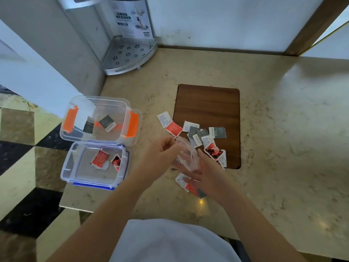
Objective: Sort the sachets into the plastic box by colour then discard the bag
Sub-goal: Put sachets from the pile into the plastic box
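Observation:
A clear plastic bag hangs crumpled between my hands over the counter. My left hand pinches its upper left edge. My right hand supports it from below right, fingers spread. Several red, grey and white sachets lie scattered on the counter and wooden board behind the bag. More sachets sit under my right hand. An orange-clipped plastic box at left holds two grey sachets. A blue-clipped plastic box nearer me holds two red sachets.
A brown wooden board is set into the beige stone counter. A metal corner shelf stands at the back left against the wall. The counter's left edge drops to a chequered floor.

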